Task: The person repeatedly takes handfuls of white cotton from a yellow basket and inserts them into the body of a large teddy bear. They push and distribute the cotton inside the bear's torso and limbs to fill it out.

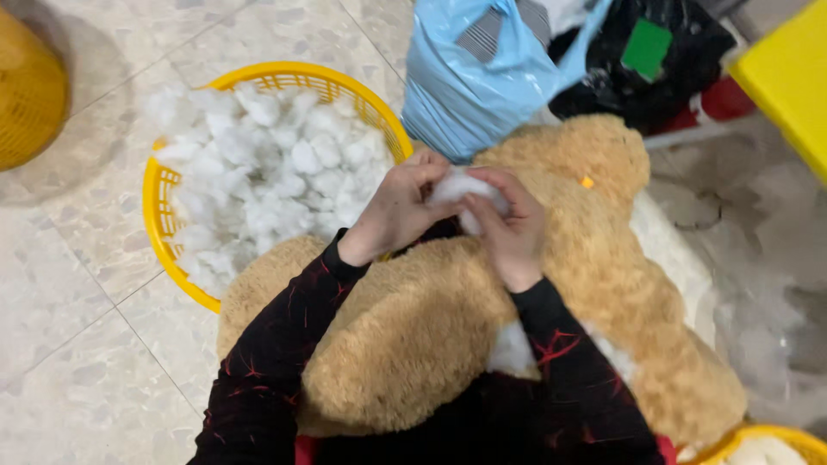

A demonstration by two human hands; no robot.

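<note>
A large tan plush toy (431, 319) lies across my lap, with white fabric showing along its right side. Both hands meet over its upper part. My left hand (398, 211) and my right hand (512, 226) pinch a wad of white stuffing (461, 185) between them, right above the plush. Dark sleeves with red lines cover both forearms. A small orange spot (587, 182) shows on the plush near its top.
A yellow plastic basket (172, 250) full of white stuffing stands to the left on the tiled floor. A light blue plastic bag (469, 86) and a black bag (637, 77) lie behind the plush. Another yellow basket rim (780, 435) shows at bottom right, a yellow surface (788, 73) at top right.
</note>
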